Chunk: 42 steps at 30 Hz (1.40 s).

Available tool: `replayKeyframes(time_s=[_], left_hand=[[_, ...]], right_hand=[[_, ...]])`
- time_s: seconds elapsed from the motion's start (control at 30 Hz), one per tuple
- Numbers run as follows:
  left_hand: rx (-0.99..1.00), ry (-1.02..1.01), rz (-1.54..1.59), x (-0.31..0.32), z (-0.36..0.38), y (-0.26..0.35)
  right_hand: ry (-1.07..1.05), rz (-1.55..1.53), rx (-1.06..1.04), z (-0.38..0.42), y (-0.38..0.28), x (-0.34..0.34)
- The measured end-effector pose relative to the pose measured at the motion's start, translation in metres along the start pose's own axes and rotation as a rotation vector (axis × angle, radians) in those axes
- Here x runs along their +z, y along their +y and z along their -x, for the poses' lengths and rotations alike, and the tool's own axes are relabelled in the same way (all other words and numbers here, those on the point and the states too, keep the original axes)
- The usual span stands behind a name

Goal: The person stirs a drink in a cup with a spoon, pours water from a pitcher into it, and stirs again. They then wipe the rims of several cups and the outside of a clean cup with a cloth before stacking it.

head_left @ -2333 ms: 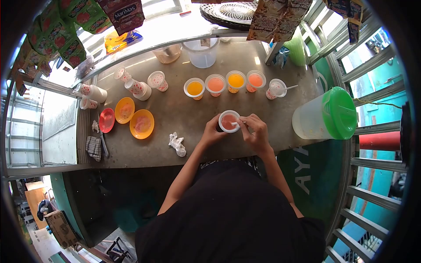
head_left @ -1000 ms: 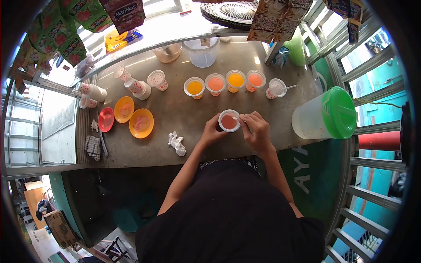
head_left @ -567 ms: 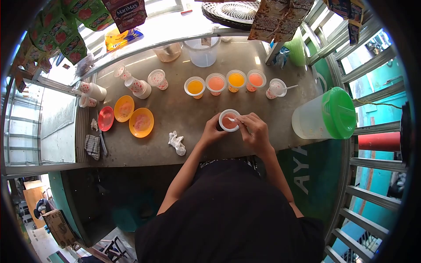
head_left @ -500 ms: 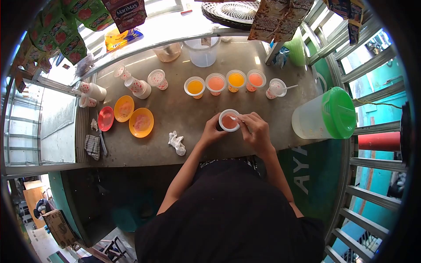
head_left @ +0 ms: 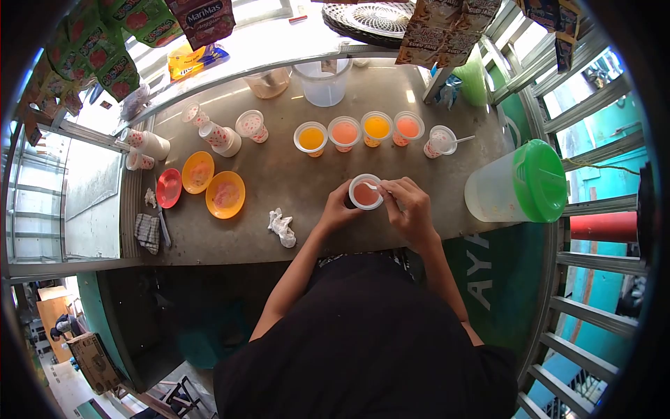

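Note:
Near the counter's front edge, my left hand [head_left: 340, 207] is wrapped round a plastic cup [head_left: 364, 198] of dull pink drink. My right hand [head_left: 407, 209] pinches a white plastic spoon [head_left: 373, 186], whose tip is over or in the drink; the exact depth cannot be made out. Behind my hands stand filled cups in a row: an orange one [head_left: 311, 139], a pink one [head_left: 344, 133], another orange one [head_left: 377, 128] and another pink one [head_left: 408, 127]. To their right is a cup [head_left: 440, 141] with pale contents and a white spoon leaning out.
Left on the counter [head_left: 279, 178] are two yellow plates [head_left: 225, 195], a red plate [head_left: 169, 188], stacked cups [head_left: 222, 139] and a crumpled white bag [head_left: 281, 228]. A green-lidded container [head_left: 495, 184] stands right; a clear bucket [head_left: 322, 84] stands behind. Sachets [head_left: 200, 22] hang above.
The spoon and my right fingers have shifted slightly within the cup's mouth. My left hand and the cup stay in place.

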<state>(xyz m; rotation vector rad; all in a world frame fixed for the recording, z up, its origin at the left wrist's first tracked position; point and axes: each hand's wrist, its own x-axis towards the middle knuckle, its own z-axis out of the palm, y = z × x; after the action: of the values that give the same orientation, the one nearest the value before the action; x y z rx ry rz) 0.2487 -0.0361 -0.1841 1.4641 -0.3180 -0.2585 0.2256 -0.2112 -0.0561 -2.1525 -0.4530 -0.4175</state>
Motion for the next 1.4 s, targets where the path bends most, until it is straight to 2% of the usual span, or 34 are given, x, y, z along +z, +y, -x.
replayKeyframes(time_s=[0.17,0.37,0.53,0.67,0.83,0.93,1.07,1.13,1.3,1.4], left_hand=[[-0.011,0.005,-0.003,0.000,0.000,-0.002],[-0.027,-0.007,0.029,-0.001,0.001,-0.004],[0.009,-0.009,0.021,-0.002,0.000,-0.004],[0.005,-0.008,0.026,-0.001,0.000,-0.003],[-0.003,-0.005,-0.004,-0.002,0.000,-0.005],[-0.011,-0.010,0.009,-0.001,0.000,-0.006],[0.024,-0.015,0.012,-0.002,0.000,-0.002],[0.007,-0.006,0.023,-0.001,0.001,0.000],[0.027,0.011,0.030,-0.002,0.000,-0.004],[0.036,-0.003,-0.089,-0.004,-0.001,-0.006]], right_hand=[[-0.062,0.103,0.006,0.006,0.010,0.006],[-0.092,-0.039,0.115,0.013,0.010,0.013],[-0.004,-0.012,0.009,0.000,0.000,0.002],[-0.019,0.043,0.011,0.003,0.006,0.005],[-0.125,-0.037,0.164,0.014,0.013,0.013],[-0.114,-0.127,0.194,0.011,0.005,0.010],[-0.057,-0.152,0.198,0.003,-0.003,0.002],[0.017,-0.063,0.099,0.000,-0.003,-0.001],[-0.025,0.038,0.082,0.007,0.010,0.009],[-0.061,0.021,0.116,0.013,0.011,0.014]])
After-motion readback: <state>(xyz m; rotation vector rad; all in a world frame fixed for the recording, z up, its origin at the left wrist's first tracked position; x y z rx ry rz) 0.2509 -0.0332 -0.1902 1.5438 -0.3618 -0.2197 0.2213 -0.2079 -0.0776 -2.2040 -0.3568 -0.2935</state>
